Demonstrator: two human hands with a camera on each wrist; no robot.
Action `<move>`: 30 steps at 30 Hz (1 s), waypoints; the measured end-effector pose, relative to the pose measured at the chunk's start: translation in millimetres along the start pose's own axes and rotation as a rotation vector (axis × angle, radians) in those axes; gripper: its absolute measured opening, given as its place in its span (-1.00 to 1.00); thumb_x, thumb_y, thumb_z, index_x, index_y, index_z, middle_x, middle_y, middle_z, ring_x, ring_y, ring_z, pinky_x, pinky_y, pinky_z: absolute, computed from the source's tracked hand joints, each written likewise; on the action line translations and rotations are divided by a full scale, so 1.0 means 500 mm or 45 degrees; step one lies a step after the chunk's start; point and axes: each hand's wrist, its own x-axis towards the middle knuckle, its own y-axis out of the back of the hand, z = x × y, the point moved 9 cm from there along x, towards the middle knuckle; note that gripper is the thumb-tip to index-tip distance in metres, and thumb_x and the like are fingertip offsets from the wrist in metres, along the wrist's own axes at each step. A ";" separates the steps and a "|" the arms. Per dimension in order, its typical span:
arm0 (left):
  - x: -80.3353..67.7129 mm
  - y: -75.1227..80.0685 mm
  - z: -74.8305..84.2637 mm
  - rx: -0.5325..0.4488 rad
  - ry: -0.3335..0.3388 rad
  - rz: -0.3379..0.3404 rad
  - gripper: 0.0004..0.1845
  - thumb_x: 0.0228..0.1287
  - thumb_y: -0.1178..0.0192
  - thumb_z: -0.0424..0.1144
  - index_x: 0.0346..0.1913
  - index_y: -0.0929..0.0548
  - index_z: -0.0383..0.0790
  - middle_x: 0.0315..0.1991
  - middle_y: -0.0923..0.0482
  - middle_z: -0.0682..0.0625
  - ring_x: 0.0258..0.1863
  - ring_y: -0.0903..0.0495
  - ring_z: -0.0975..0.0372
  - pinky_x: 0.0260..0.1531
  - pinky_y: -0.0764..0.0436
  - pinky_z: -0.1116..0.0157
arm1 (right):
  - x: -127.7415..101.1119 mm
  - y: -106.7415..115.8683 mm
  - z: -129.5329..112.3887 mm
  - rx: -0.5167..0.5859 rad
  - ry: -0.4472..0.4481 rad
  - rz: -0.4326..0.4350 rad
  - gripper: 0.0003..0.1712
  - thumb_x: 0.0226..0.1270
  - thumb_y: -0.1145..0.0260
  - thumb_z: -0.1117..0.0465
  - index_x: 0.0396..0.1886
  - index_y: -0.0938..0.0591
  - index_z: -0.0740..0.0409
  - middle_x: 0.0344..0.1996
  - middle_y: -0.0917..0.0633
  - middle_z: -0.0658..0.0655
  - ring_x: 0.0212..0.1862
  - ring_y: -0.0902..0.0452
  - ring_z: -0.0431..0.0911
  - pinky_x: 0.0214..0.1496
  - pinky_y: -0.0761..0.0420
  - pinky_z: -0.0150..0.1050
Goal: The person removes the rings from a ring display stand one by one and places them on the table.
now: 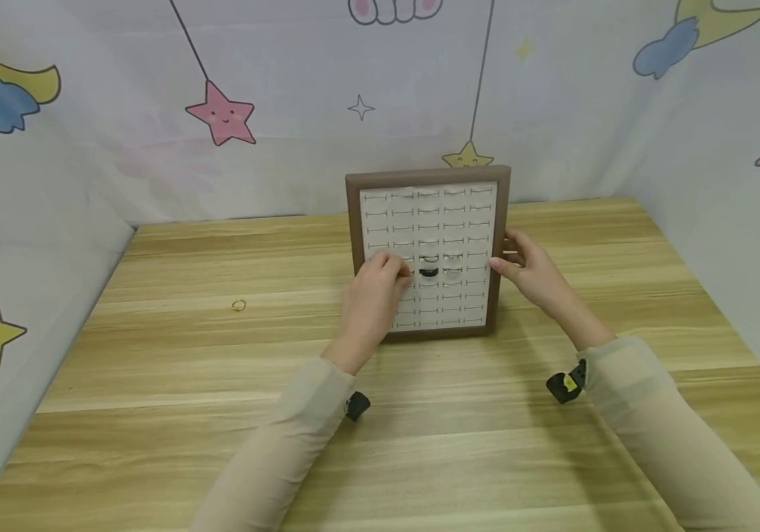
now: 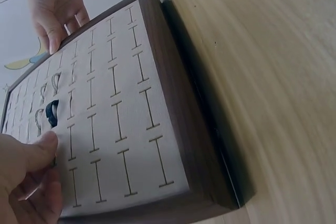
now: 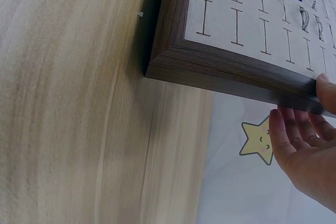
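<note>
A brown-framed ring display board (image 1: 430, 310) with rows of slits in its pale panel stands propped up on the table. My left hand (image 1: 371, 295) is at the panel's left middle, thumb and fingertips pinching a small ring mostly hidden between them, right at a slit. Just beside those fingertips a black ring (image 2: 52, 113) sits in its slit. Silver rings (image 1: 453, 257) fill neighbouring slits. With the thumb (image 3: 325, 93) on the front and fingers behind, my right hand (image 1: 531, 272) holds the board's right edge.
A gold ring (image 1: 238, 304) lies on the wooden table (image 1: 173, 384), left of the board. Behind the table hangs a white cloth (image 1: 300, 162) printed with stars and moons; similar cloth closes both sides.
</note>
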 end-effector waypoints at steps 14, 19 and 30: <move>0.002 0.005 -0.011 -0.200 -0.041 -0.151 -0.88 0.30 -0.19 -0.18 -0.27 -0.62 -0.17 -0.16 -0.60 -0.01 -0.23 -0.61 0.20 -0.27 -0.64 0.31 | 0.004 0.000 0.005 -0.009 -0.002 -0.005 -0.34 0.46 -0.08 0.30 0.44 -0.08 0.38 0.32 -0.30 0.46 0.36 -0.25 0.31 0.38 -0.30 0.18; 0.001 0.032 -0.008 -0.254 -0.014 -0.127 -0.90 0.28 -0.22 -0.20 -0.24 -0.63 -0.16 -0.13 -0.65 0.00 -0.17 -0.65 0.19 -0.18 -0.65 0.28 | 0.005 0.000 0.004 -0.009 0.004 -0.001 -0.35 0.46 -0.08 0.31 0.43 -0.09 0.39 0.31 -0.30 0.47 0.36 -0.26 0.31 0.37 -0.31 0.17; -0.012 0.130 -0.046 -0.304 -0.001 0.140 -0.68 0.23 -0.27 -0.24 0.03 -0.59 -0.24 -0.11 -0.63 -0.10 -0.26 -0.61 0.14 -0.39 -0.60 0.26 | 0.006 -0.001 0.005 -0.007 0.006 -0.001 -0.35 0.45 -0.08 0.31 0.43 -0.09 0.39 0.31 -0.30 0.46 0.36 -0.25 0.32 0.38 -0.31 0.16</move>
